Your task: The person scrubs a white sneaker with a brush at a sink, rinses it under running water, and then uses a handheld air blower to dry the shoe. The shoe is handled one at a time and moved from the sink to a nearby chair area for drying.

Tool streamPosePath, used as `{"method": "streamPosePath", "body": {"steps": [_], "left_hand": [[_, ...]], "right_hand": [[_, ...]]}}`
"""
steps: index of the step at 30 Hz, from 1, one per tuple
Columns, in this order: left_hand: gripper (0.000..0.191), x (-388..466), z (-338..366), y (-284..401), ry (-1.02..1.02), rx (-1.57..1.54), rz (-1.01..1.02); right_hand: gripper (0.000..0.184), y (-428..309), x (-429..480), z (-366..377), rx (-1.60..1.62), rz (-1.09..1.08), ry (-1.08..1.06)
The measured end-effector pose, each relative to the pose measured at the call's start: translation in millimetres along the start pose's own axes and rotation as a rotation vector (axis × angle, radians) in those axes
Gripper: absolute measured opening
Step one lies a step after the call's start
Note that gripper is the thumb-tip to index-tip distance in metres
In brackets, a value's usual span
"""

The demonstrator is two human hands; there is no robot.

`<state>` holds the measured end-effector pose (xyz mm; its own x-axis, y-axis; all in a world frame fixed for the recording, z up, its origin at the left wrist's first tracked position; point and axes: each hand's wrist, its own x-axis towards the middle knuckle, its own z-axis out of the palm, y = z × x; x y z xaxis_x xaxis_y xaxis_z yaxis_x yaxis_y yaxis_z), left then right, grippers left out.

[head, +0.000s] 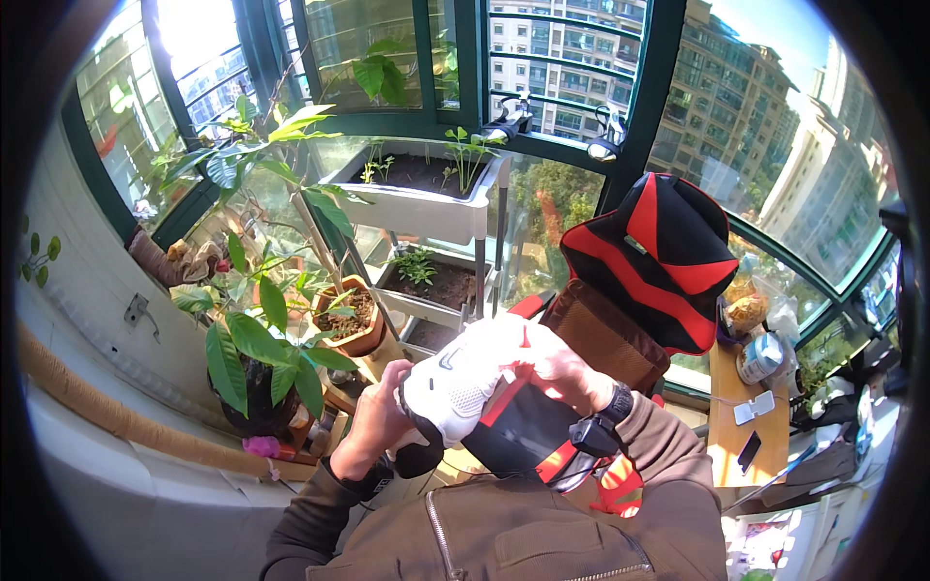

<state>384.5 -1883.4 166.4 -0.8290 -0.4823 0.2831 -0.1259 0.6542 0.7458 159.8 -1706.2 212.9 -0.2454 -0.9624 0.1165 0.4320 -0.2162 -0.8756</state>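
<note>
Both hands hold a white athletic shoe [454, 385] with a dark collar up in front of my chest. My left hand [379, 415] grips its dark-edged heel end. At the other end, my right hand [556, 362] has its fingers on the shoe's brightly sunlit front, where glare hides the detail. A small red patch shows beside those fingers. Dark straps with small devices are on both wrists. Below and beyond the shoe stands a black and red gaming chair [647, 269] with a brown cushion [603, 334] against its backrest.
At left are a potted leafy plant [349, 319] and a dark round pot [254, 396]. A tiered planter [421, 210] stands by the windows. On the right, a wooden table [716, 436] holds a phone [749, 452], a white container [759, 358] and plastic bags.
</note>
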Motion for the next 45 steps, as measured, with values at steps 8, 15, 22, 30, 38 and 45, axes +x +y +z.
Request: {"method": "streamPosePath", "body": {"steps": [8, 15, 22, 30, 38, 45], "left_hand": [[0.054, 72.2, -37.8, -34.6, -0.067, -0.103, -0.246], [0.049, 140.5, -24.1, -124.1, 0.022, -0.036, -0.176], [0.048, 198.0, -27.7, -183.1, -0.008, -0.101, -0.135], [0.047, 215.9, -17.6, -216.4, -0.102, -0.178, -0.269], [0.049, 217.4, -12.5, -219.2, -0.089, -0.331, -0.303], [0.057, 215.0, -4.3, -221.1, -0.101, -0.294, -0.325]], "right_hand": [[0.018, -175.9, 104.1, -59.6, -1.143, -0.296, 0.206], [0.035, -256.0, 204.3, -151.7, -0.908, -0.223, 0.322], [0.027, -294.1, 277.1, -221.8, -0.905, 0.003, 0.543], [0.022, -322.3, 309.8, -259.6, -1.092, 0.223, 0.692], [0.011, -313.5, 308.3, -270.0, -1.233, 0.118, 0.565], [0.005, -321.0, 300.5, -283.1, -1.097, 0.137, 0.684]]}}
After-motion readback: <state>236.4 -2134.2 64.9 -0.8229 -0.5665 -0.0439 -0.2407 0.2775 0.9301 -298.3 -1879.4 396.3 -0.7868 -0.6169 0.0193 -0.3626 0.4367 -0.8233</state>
